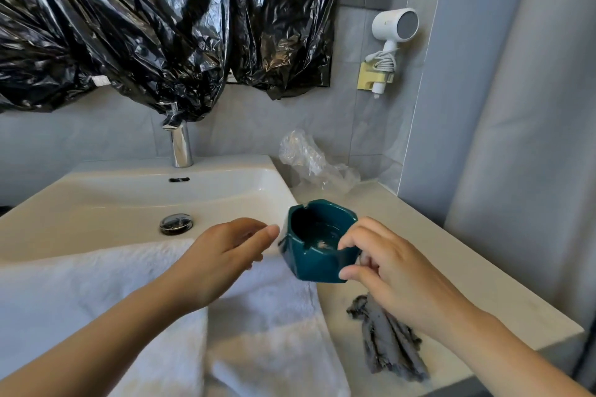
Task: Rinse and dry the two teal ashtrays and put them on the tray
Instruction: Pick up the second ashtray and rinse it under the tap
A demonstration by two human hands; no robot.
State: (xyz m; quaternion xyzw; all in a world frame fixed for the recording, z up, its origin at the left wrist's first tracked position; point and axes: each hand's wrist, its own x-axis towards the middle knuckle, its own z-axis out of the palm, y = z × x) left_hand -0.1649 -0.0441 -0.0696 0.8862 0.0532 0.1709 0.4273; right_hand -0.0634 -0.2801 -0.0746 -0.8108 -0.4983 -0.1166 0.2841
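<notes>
the rinsing step is judged to be in hand, or just about to begin: one teal ashtray (314, 263) is held up over the corner where the sink (129, 203) meets the counter (435, 251), tilted a little toward the camera, and a pale speck of residue can be seen on its floor. no water is seen running from the faucet (180, 145). the ashtray's near right wall is pinched by the right hand (392, 271), with the thumb laid on the outside and the forefinger hooked over the rim. the left hand (225, 251) is held loosely open with nothing in it, above the white towel (96, 284) draped over the sink's front edge. its fingertips are just beside the ashtray's left wall, and whether contact is made cannot be told. the next move is judged to call for the ashtray to be carried left under the spout and the tap opened by the free hand. a grey cloth (387, 342) lies on the counter, likely for drying. the second ashtray and the tray are not seen.
</notes>
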